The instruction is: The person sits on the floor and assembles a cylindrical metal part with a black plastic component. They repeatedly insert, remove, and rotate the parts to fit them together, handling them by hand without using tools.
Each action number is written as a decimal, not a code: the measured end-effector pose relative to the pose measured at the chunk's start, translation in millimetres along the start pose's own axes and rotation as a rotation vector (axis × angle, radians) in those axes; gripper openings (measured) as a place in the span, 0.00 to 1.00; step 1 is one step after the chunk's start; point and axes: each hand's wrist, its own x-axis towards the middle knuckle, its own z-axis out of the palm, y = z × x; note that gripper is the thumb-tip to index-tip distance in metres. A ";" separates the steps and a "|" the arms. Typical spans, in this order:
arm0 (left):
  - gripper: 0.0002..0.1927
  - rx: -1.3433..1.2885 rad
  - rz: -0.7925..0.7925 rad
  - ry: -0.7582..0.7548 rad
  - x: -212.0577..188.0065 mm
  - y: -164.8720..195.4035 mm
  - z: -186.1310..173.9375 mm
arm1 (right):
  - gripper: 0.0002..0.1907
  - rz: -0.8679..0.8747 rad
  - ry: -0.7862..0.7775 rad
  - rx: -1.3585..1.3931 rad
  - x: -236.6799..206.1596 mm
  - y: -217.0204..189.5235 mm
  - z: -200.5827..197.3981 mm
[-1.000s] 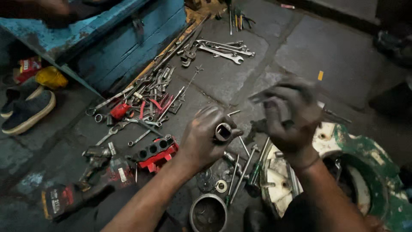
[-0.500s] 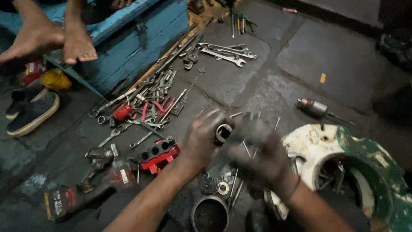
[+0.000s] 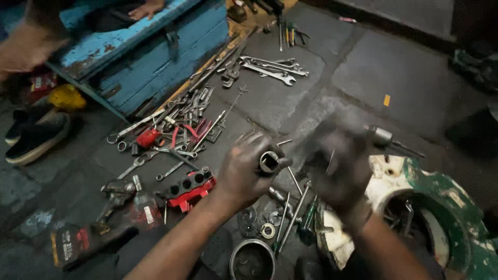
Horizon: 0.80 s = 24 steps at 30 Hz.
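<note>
My left hand [image 3: 244, 173] is closed around a short dark metal cylinder with a hollow end [image 3: 268, 162], held above the tool-strewn floor. My right hand [image 3: 337, 173], greasy and motion-blurred, hovers just right of the cylinder and does not touch it. A thin rod-like shape shows near its fingers, but the blur hides whether the hand holds it. Below both hands lie several long metal rods and screwdrivers [image 3: 290, 218], a washer [image 3: 268, 231] and a round metal tin [image 3: 252, 259].
A blue wooden toolbox [image 3: 150, 57] stands at the upper left, with another person's hand [image 3: 148, 8] on it. Wrenches [image 3: 272, 67], a red socket holder [image 3: 189, 186], shoes [image 3: 36, 137] and a white-green machine housing [image 3: 441, 207] surround me. A chuck-like tool [image 3: 384, 136] lies right.
My right hand swung from a raised spot on the right in to the cylinder, then back out to the right. The left hand kept hold of the cylinder. The feet on the toolbox are gone.
</note>
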 end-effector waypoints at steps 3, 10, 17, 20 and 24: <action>0.12 0.004 0.029 0.007 1.1 -1.1 0.5 | 0.05 -0.221 -0.089 0.079 -10.6 -3.9 4.4; 0.15 -0.048 -0.123 0.003 5.4 3.1 -6.3 | 0.04 0.593 0.087 0.204 -46.2 84.5 5.8; 0.13 -0.103 -0.164 0.023 11.4 8.2 -3.5 | 0.07 0.887 0.081 0.580 -78.8 100.6 17.4; 0.13 -0.085 -0.158 0.036 13.2 10.0 -1.7 | 0.08 0.997 0.068 0.585 -70.7 99.4 18.5; 0.13 -0.082 -0.197 0.025 12.3 12.5 0.3 | 0.07 1.006 0.034 0.594 -65.1 98.8 16.8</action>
